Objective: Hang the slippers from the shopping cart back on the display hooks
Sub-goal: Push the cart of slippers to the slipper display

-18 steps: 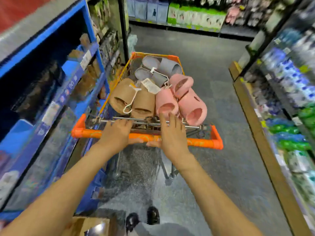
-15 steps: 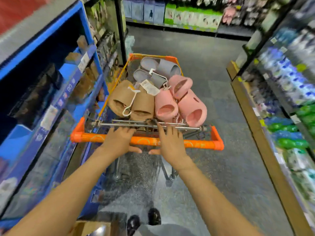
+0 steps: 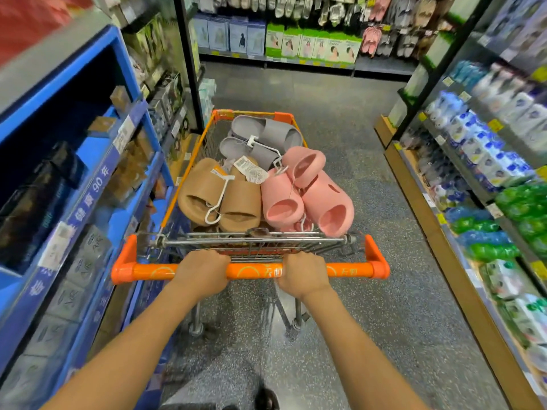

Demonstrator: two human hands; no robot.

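A wire shopping cart with an orange handle bar stands in the aisle in front of me. Inside lie tan slippers on a white hanger, pink slippers and grey slippers at the far end. My left hand grips the handle left of centre. My right hand grips it right of centre. Slippers hang on display hooks at the far end of the aisle, upper right.
Blue shelving with boxes runs close along the cart's left side. Shelves of bottles and packs line the right, with grey floor between them and the cart. A shelf of green and blue boxes crosses the aisle's end.
Both hands went from lying flat with straight fingers on the handle to curling round it. The view has shifted forward along the aisle.
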